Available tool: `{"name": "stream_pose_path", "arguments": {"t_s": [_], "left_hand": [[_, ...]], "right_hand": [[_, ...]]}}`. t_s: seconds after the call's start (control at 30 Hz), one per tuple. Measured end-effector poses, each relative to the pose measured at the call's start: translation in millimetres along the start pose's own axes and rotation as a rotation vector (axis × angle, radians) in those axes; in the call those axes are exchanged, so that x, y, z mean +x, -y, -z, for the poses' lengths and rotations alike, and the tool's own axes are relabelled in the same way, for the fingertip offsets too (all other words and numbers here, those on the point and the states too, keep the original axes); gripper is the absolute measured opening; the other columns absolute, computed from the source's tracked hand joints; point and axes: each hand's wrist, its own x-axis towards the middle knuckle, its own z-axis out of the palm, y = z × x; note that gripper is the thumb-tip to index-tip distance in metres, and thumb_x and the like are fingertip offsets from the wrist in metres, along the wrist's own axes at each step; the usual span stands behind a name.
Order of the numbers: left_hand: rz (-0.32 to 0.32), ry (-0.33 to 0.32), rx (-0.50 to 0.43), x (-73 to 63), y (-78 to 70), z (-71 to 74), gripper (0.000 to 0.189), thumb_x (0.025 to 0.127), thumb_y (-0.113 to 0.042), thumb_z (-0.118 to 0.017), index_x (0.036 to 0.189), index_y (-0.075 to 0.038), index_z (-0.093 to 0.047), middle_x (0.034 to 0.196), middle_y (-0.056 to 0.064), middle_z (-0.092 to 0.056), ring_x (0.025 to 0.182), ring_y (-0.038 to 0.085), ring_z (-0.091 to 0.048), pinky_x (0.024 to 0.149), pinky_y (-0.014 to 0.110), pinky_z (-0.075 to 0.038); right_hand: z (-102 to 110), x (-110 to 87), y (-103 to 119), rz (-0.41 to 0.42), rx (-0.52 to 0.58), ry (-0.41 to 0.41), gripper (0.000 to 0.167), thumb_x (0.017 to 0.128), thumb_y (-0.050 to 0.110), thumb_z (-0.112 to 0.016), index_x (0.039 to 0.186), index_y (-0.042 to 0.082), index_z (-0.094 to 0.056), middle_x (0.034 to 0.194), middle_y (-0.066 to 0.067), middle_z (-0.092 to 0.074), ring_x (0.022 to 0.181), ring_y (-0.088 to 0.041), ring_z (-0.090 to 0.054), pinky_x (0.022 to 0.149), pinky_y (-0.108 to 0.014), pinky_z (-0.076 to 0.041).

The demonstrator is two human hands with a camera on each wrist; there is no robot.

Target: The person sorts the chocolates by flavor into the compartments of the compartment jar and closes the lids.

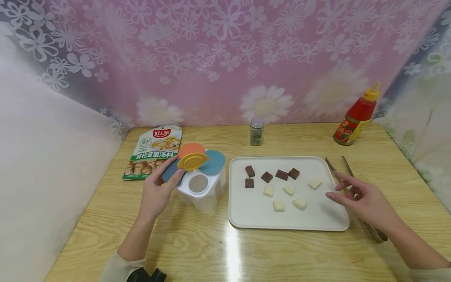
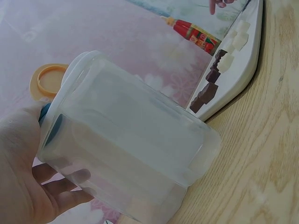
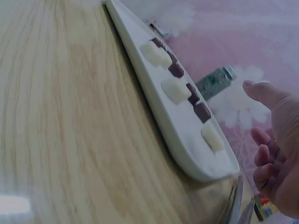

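Observation:
My left hand (image 1: 160,192) grips a translucent storage container (image 1: 206,203) by its left side, thumb on top at the lids and fingers along the far wall. The container has a white top with orange, teal and blue flap lids; its yellow lid (image 1: 193,161) is flipped up, leaving a round opening bare. In the left wrist view the clear body (image 2: 135,126) looks empty. Over the right edge of the white tray (image 1: 253,217), my right hand (image 1: 366,201) hovers with loosely bent fingers and nothing in them. Metal tongs (image 1: 378,235) lie beneath it, partly hidden by the hand.
Several dark brown cubes (image 1: 267,177) and several cream-white pieces (image 1: 278,206) lie on the tray. Behind it stand a small spice jar (image 1: 257,132) and, farther right, a red sauce bottle (image 1: 356,117). A green-and-white food packet (image 1: 151,150) lies at the back left.

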Motion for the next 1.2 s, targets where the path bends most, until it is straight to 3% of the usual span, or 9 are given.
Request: {"name": "stream_pose_path", "arguments": {"t_s": [0.23,0.43,0.6,0.83,0.97,1.07,1.2], "left_hand": [[0.001,-0.004,-0.007,-0.3,-0.8,-1.9,0.048,0.096,-0.036,-0.068,0.142,-0.031,-0.056,0.145,-0.001,-0.054,0.13,0.017,-0.055,0.093,0.013,-0.05],[-0.005,0.003,-0.004,0.3,-0.6,-2.7,0.048,0.096,-0.036,-0.067,0.143,-0.031,-0.055,0.146,-0.001,-0.054,0.129,0.016,-0.054,0.094,0.013,-0.05],[-0.006,-0.009,-0.001,0.2,0.2,-2.3,0.047,0.097,-0.035,-0.066,0.143,-0.031,-0.056,0.145,-0.001,-0.054,0.127,0.014,-0.055,0.093,0.013,-0.05],[0.015,-0.021,0.001,-1.3,1.4,-2.3,0.047,0.096,-0.036,-0.067,0.142,-0.031,-0.056,0.145,-0.001,-0.054,0.125,0.011,-0.055,0.093,0.013,-0.049],[0.003,-0.032,-0.007,-2.2,0.7,-3.2,0.047,0.096,-0.034,-0.067,0.142,-0.03,-0.057,0.144,-0.001,-0.054,0.124,0.01,-0.056,0.093,0.013,-0.05],[-0.011,-0.039,-0.009,-2.6,0.2,-3.6,0.047,0.097,-0.032,-0.067,0.142,-0.028,-0.057,0.144,0.0,-0.055,0.122,0.009,-0.057,0.092,0.013,-0.05],[-0.022,-0.036,-0.006,-1.4,0.3,-3.7,0.047,0.097,-0.031,-0.067,0.142,-0.027,-0.057,0.144,0.001,-0.055,0.123,0.009,-0.057,0.093,0.013,-0.05]], "right_hand": [[0.6,-5.4,-25.4,-0.019,-0.074,-0.111,0.067,0.087,0.03,-0.08,0.142,0.003,-0.054,0.086,0.01,-0.058,0.062,-0.006,-0.042,0.048,-0.025,-0.033],[3.6,-10.9,-44.1,-0.085,-0.082,-0.167,0.062,0.088,0.035,-0.078,0.139,0.006,-0.058,0.083,0.01,-0.056,0.063,-0.005,-0.045,0.05,-0.022,-0.037],[5.6,-9.6,-56.9,-0.09,-0.151,-0.189,0.065,0.086,0.036,-0.08,0.137,0.001,-0.058,0.092,-0.003,-0.057,0.063,-0.003,-0.044,0.052,-0.02,-0.039],[1.7,-11.5,-66.0,-0.086,-0.226,-0.194,0.074,0.082,0.037,-0.083,0.135,-0.006,-0.057,0.107,-0.024,-0.056,0.068,0.009,-0.044,0.053,-0.02,-0.04],[0.7,-10.1,-64.6,-0.11,-0.28,-0.16,0.073,0.085,0.042,-0.078,0.131,-0.011,-0.058,0.107,-0.034,-0.061,0.074,-0.018,-0.063,0.058,-0.037,-0.051],[2.8,-7.1,-63.4,-0.134,-0.307,-0.101,0.07,0.089,0.045,-0.073,0.126,-0.013,-0.06,0.107,-0.037,-0.066,0.083,-0.045,-0.066,0.061,-0.053,-0.052],[8.4,-6.1,-61.3,-0.165,-0.325,-0.078,0.065,0.092,0.044,-0.069,0.123,-0.013,-0.061,0.106,-0.037,-0.067,0.085,-0.049,-0.067,0.058,-0.048,-0.052]]}}
